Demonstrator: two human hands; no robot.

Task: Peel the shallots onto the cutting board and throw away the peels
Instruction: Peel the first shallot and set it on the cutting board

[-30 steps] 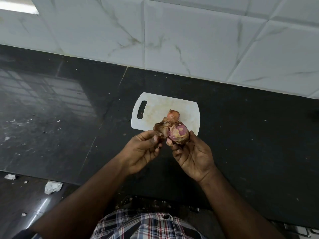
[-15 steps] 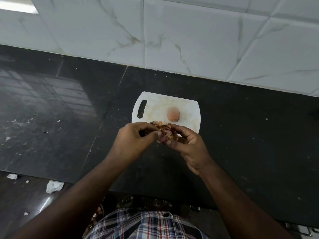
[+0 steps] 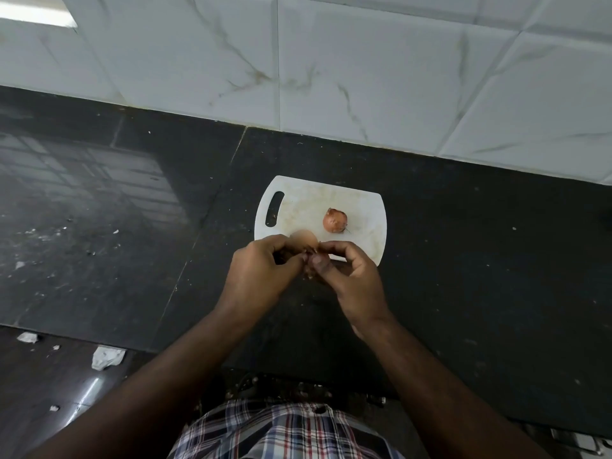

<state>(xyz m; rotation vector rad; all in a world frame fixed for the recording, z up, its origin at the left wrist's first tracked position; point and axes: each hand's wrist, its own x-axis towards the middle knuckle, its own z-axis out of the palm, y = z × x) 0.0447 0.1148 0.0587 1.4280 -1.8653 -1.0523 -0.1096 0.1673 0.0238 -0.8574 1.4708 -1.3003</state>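
A white cutting board with a handle slot lies on the black counter. One brown-skinned shallot sits near its middle. A paler, smooth shallot shows at the board's near edge, just above my fingertips; I cannot tell whether it lies on the board or is held. My left hand and my right hand meet over that edge. The fingertips of both pinch brown shallot peels between them. Most of the peels are hidden inside my fingers.
The black stone counter runs left and right, with white marbled wall tiles behind it. Small white crumbs dot the counter's left part. Crumpled paper scraps lie on the dark floor at lower left.
My hands closed together and moved up over the board's near edge. The partly peeled shallot from my right hand is hidden, and a pale shallot now shows above my fingers.
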